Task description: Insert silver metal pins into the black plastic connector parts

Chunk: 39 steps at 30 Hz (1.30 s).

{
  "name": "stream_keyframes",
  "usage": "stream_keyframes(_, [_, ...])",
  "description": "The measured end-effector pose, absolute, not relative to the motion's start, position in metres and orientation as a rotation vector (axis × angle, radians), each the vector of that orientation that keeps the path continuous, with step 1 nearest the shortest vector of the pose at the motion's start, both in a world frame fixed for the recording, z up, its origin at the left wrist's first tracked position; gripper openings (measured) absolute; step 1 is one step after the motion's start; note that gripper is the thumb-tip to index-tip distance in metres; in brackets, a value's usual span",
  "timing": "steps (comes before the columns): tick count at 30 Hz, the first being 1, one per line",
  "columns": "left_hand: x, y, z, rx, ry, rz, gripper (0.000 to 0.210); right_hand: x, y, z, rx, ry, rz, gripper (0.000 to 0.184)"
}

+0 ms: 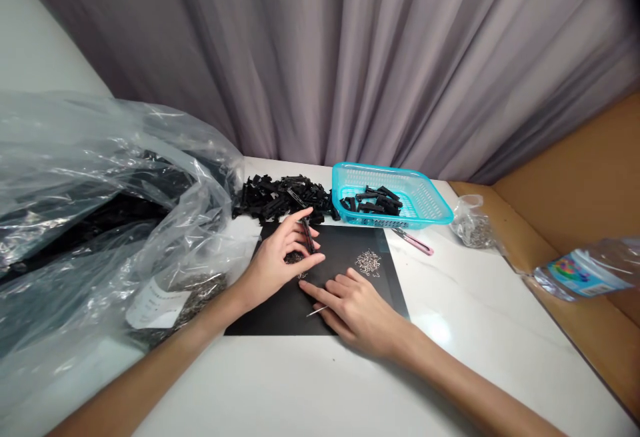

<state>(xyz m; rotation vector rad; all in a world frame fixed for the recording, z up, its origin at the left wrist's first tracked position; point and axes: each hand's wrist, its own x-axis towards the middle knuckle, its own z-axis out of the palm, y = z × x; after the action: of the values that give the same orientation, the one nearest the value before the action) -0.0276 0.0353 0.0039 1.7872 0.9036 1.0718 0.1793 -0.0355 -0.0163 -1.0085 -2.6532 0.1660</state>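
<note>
My left hand (277,254) holds a narrow black plastic piece (308,236) between thumb and fingers, above a black mat (270,314). Below and behind that hand is a small dark heap of tiny parts (295,258), partly covered by it. My right hand (353,307) rests low over the mat, its index finger stretched toward a few tiny metal bits (302,277). A thin metal rod (317,311) sticks out from under its curled fingers; its other end is hidden. To the right of the fingers lies a pile of small shiny metal springs or clips (368,262).
Behind the mat lies a heap of black plastic pieces (280,197). A blue basket (425,204) holds several more. Nearby are a pink-handled cutter (417,242), a bag of metal parts (473,227) and a plastic bottle (585,274). Large clear bags (200,204) crowd the left.
</note>
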Motion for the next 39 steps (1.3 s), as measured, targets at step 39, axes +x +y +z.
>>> stream_keyframes(39, [-0.031, 0.024, 0.001, 2.417, 1.068, 1.053, 0.066, 0.201, -0.045, -0.029, -0.933, -2.165, 0.4, 0.021])
